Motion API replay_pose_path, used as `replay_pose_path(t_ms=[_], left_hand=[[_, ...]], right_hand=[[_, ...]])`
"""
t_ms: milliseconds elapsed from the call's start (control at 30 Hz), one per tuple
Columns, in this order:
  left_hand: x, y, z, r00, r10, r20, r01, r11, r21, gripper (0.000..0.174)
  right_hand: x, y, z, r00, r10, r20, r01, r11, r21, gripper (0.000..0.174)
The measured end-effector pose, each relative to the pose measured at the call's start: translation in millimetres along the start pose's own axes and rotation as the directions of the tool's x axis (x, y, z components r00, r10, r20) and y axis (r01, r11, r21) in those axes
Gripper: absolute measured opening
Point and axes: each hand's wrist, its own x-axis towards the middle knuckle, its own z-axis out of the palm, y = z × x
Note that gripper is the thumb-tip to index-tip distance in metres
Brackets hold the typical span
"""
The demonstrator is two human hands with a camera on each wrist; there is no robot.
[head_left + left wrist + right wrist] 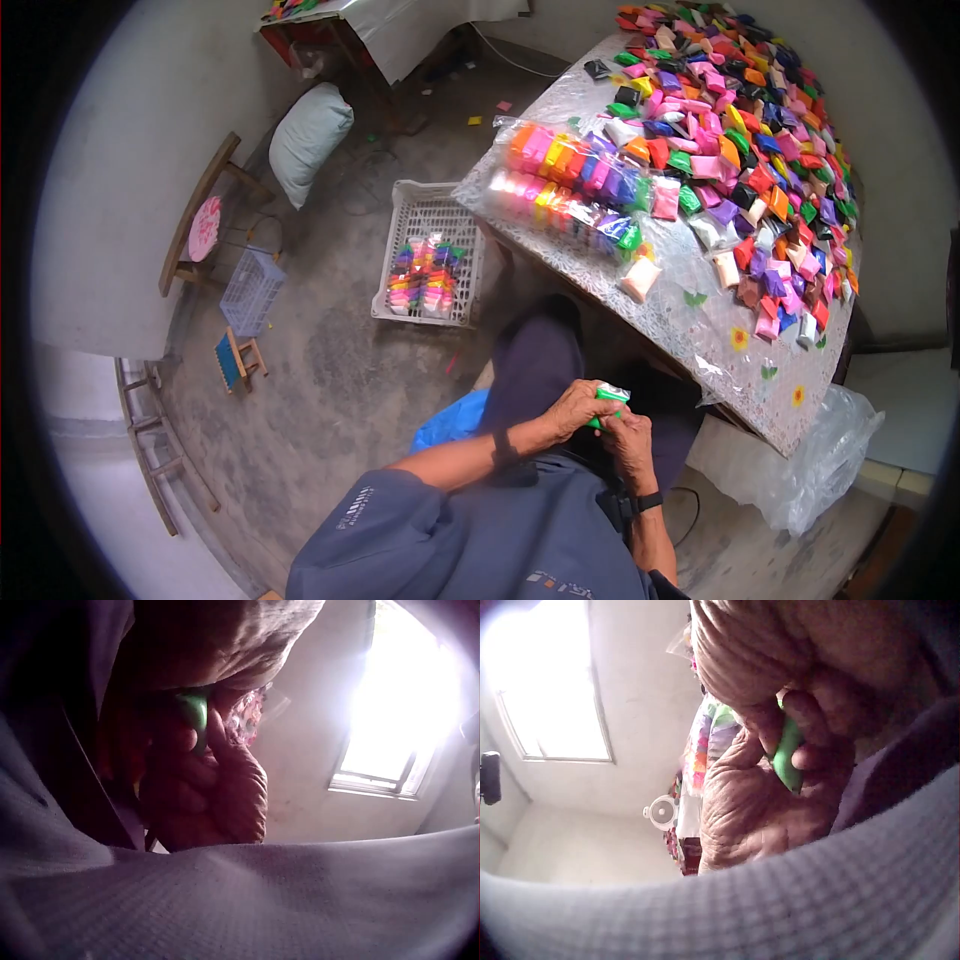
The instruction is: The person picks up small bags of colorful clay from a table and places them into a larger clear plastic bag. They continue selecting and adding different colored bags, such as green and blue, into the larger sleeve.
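Over the lap, both hands hold one small green packet (610, 394) with a whitish top. The left hand (572, 410) pinches it from the left. From below and to the right, the right hand (630, 442) grips its lower part between thumb and fingers. In the left wrist view a strip of the green packet (195, 712) shows among the fingers, the rest being covered. The right wrist view has the green packet (787, 754) squeezed between curled fingertips of the two hands.
A table (690, 325) at the right bears a heap of colourful packets (720, 130) and clear bags of packets (570, 185) in rows. On the floor a white crate (385, 265) holds more bagged packets. Leftward are a blue basket (252, 290), a small stool (240, 360) and a pale sack (310, 140).
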Motion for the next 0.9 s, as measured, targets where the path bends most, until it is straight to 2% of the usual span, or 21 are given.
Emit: replay_pose_path(t_ms=[67, 167, 300, 367, 400, 500, 567, 667, 767, 900], left_hand=[[-2.1, 1.4, -0.8, 1.000, 0.025, -0.005, -0.024, 0.999, 0.048, 0.026], [-7.8, 6.5, -1.6, 0.999, -0.032, 0.045, 0.034, 0.998, -0.055, 0.026], [-5.9, 1.6, -4.0, 0.997, -0.026, 0.066, 0.028, 0.999, -0.030, 0.027], [-3.5, -2.7, -2.1, 1.000, -0.013, -0.012, 0.013, 0.997, -0.075, 0.027], [-2.1, -3.3, -1.0, 1.000, -0.013, -0.009, 0.012, 0.997, -0.073, 0.027], [1.1, -3.8, 1.7, 0.999, -0.002, -0.043, 0.003, 1.000, 0.025, 0.026], [3.5, -4.5, 3.6, 0.996, 0.027, -0.082, -0.018, 0.994, 0.108, 0.025], [2.8, -2.6, 6.7, 0.999, 0.005, -0.052, -0.004, 1.000, 0.017, 0.025], [2.6, 0.8, 1.9, 0.999, -0.038, 0.023, 0.037, 0.999, 0.037, 0.026], [-3.6, 0.3, 0.2, 0.998, -0.038, 0.049, 0.038, 0.999, -0.015, 0.028]], right_hand=[[7.5, 15.3, -9.7, 0.994, -0.046, 0.095, 0.046, 0.999, -0.003, 0.013], [4.5, 8.2, -6.1, 0.996, -0.021, 0.085, 0.025, 0.999, -0.038, 0.015], [2.2, 4.4, 1.5, 0.999, -0.001, 0.038, 0.001, 1.000, -0.006, 0.020], [5.5, 8.9, 0.1, 0.998, -0.065, 0.012, 0.066, 0.989, -0.134, 0.019], [5.7, 9.4, -1.1, 0.998, -0.068, 0.010, 0.068, 0.989, -0.134, 0.019], [7.4, 13.2, -4.2, 0.997, -0.071, 0.016, 0.073, 0.988, -0.136, 0.017], [12.2, 20.0, -6.9, 0.997, -0.071, 0.010, 0.072, 0.995, -0.073, 0.015], [10.2, 16.7, -1.0, 0.995, -0.090, -0.040, 0.089, 0.996, -0.031, 0.013], [7.4, 12.4, -4.9, 1.000, -0.013, 0.003, 0.013, 1.000, -0.011, 0.012], [3.5, 9.9, -1.3, 0.999, -0.039, 0.007, 0.039, 0.999, -0.028, 0.012]])
